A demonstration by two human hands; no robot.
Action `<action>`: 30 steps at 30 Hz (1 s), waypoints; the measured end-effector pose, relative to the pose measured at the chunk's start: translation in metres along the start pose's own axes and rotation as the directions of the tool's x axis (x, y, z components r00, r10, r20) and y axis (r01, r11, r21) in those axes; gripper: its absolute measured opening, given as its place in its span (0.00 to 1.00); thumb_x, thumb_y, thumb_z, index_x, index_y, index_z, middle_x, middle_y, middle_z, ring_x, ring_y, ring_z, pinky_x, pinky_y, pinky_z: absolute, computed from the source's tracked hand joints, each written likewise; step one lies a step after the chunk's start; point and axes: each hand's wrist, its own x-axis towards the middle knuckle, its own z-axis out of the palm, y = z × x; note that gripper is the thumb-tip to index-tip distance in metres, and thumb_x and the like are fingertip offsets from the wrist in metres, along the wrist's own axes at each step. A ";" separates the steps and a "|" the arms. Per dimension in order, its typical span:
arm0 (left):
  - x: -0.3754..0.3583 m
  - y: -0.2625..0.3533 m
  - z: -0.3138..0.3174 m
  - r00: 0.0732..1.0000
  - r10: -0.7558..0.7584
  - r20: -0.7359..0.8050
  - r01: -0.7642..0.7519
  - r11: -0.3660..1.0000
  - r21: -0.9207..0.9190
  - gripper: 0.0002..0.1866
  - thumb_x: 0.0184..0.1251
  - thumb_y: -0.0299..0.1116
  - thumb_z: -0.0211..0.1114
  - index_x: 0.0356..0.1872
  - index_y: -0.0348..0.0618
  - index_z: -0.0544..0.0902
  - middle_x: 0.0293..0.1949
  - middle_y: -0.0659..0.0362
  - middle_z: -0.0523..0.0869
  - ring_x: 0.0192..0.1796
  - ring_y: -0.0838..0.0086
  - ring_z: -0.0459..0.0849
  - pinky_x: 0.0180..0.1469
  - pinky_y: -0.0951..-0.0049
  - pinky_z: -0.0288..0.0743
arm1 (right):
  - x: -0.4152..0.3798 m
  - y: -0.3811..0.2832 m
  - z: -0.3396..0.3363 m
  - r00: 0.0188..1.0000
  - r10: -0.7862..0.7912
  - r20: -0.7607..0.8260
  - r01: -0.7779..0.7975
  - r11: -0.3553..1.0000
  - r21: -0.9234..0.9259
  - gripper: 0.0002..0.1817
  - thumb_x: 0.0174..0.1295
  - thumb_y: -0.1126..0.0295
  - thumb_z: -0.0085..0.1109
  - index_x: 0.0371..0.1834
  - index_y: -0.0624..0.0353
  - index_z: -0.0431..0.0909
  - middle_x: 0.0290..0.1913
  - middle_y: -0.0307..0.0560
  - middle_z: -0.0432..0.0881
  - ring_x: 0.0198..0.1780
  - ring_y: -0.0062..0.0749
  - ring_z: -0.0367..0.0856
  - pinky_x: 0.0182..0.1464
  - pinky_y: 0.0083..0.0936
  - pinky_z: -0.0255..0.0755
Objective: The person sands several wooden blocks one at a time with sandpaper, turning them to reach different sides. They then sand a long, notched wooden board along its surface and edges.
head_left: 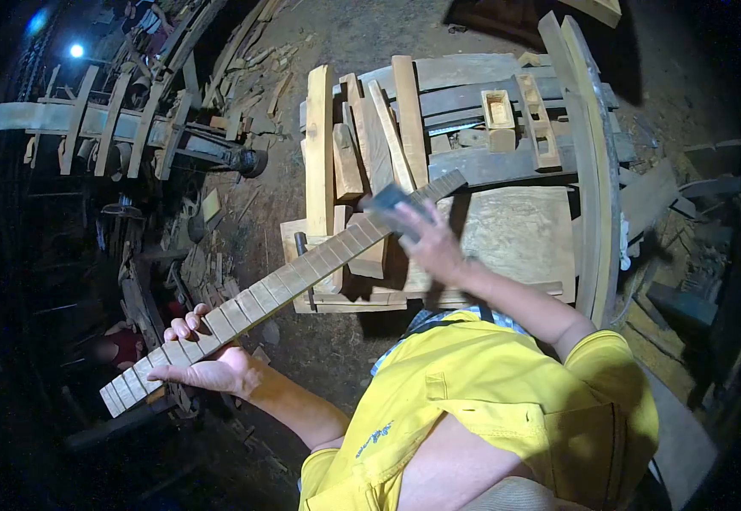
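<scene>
A long wooden strip with dark cross lines (276,288) slants from the lower left up to the right, over the near side of a low workbench. My left hand (208,362) is wrapped round its lower part, fingers on the far edge and thumb across the top. Near the strip's upper end, my right hand (432,247) grips a dark flat block (394,209), blurred, which lies over the strip. A dark upright metal rod (302,244) stands beside the strip at the bench's left edge.
Wooden boards and offcuts (319,153) lie on the bench, with a hollowed wooden block (499,119) and a slotted piece (538,123). Tall planks (588,170) rise at the right. Left, a rack of slats (115,123) stands among scraps; a person is partly visible at the top left.
</scene>
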 end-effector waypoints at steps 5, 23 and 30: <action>-0.002 0.000 -0.003 0.999 0.016 -0.045 -0.015 1.000 0.020 0.29 0.54 0.64 0.52 0.27 0.43 0.70 0.23 0.61 0.67 0.28 0.73 0.68 0.43 0.65 0.69 | -0.093 0.153 0.092 0.708 0.694 0.131 -0.668 0.719 -0.192 0.14 0.60 0.66 0.46 0.32 0.65 0.79 0.52 0.54 0.73 0.57 0.42 0.69 0.61 0.51 0.51; -0.021 -0.009 0.030 0.880 0.406 0.247 -0.357 0.908 -0.219 0.31 0.62 0.65 0.39 0.36 0.42 0.69 0.23 0.62 0.71 0.32 0.73 0.67 0.43 0.68 0.60 | 0.092 -0.144 -0.103 0.911 -0.264 -0.318 0.402 0.747 0.529 0.09 0.42 0.68 0.63 0.30 0.50 0.81 0.55 0.41 0.73 0.56 0.36 0.71 0.62 0.55 0.53; -0.022 -0.010 0.025 0.898 0.414 0.150 -0.398 0.909 -0.127 0.29 0.61 0.64 0.44 0.34 0.43 0.69 0.21 0.62 0.69 0.27 0.74 0.65 0.40 0.69 0.63 | 0.043 -0.042 -0.052 0.978 -0.209 -0.001 0.206 0.965 0.162 0.04 0.44 0.72 0.58 0.23 0.56 0.81 0.47 0.55 0.75 0.56 0.39 0.70 0.61 0.51 0.58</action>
